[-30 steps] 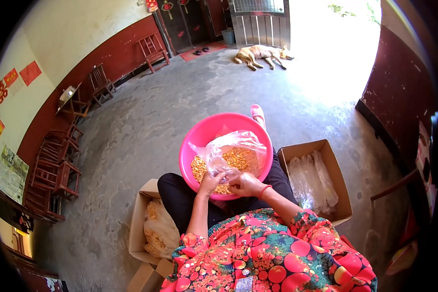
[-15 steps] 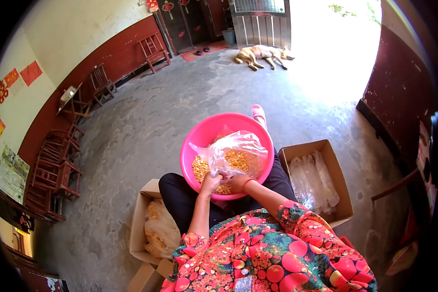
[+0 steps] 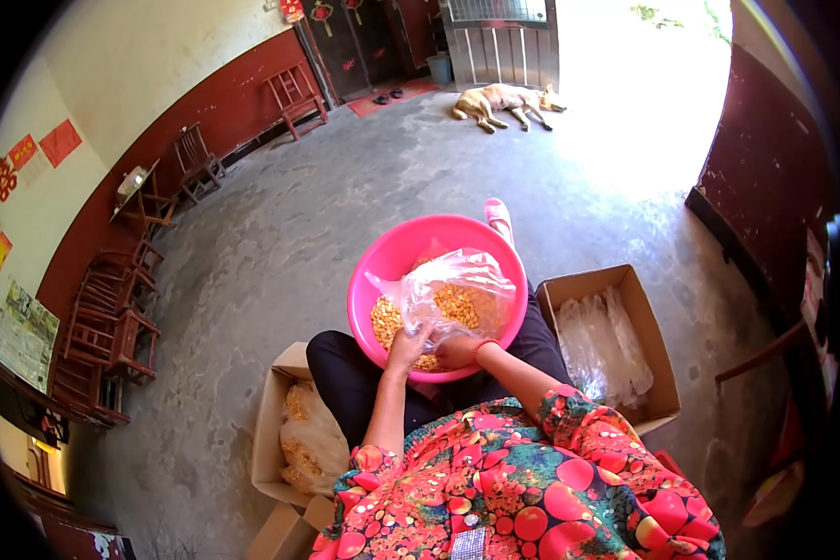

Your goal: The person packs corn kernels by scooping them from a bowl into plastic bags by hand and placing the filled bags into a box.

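A pink basin rests on my lap with loose yellow kernels in its bottom. Inside it lies a clear plastic bag, and more kernels show through or beneath the film. My left hand is closed on the bag's near edge, at the basin's near side. Close beside it on the right, my right hand, with a red band at the wrist, is also closed at the bag's edge; its fingertips are partly hidden.
On the right stands a cardboard box with clear plastic bags. Another box at the left holds bags with yellow contents. A dog lies near the doorway. Wooden chairs line the left wall.
My right hand has moved slightly left, closer to my left hand, and its fingers are now more hidden. The bag's near edge has shifted a little between the hands.
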A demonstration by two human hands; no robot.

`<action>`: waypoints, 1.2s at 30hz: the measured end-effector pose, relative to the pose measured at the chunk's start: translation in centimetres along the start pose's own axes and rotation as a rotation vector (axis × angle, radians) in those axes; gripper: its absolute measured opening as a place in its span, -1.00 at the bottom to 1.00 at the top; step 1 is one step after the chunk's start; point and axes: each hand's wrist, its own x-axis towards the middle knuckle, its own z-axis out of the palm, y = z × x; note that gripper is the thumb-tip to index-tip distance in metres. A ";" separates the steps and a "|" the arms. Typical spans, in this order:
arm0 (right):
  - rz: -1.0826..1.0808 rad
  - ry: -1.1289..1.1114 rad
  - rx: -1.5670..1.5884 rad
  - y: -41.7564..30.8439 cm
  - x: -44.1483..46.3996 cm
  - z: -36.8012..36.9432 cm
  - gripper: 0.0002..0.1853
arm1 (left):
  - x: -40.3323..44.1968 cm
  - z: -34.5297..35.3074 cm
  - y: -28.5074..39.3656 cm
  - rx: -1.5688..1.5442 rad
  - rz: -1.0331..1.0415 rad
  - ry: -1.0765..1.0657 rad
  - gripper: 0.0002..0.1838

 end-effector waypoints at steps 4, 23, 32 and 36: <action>-0.042 -0.027 0.181 -1.8 -2.5 -2.8 -0.70 | -0.4 0.1 0.1 0.007 0.023 0.050 -0.79; 0.116 0.067 1.452 0.8 -4.2 -4.9 -0.82 | -0.1 0.2 -0.4 0.153 0.145 0.061 -0.86; -0.064 0.809 0.901 1.6 -0.4 -3.6 -0.66 | -0.5 0.3 0.5 0.056 0.016 -0.018 -0.86; 0.060 0.848 0.635 0.9 -1.2 -3.8 -0.76 | -0.5 0.3 0.5 0.082 0.001 -0.023 -0.85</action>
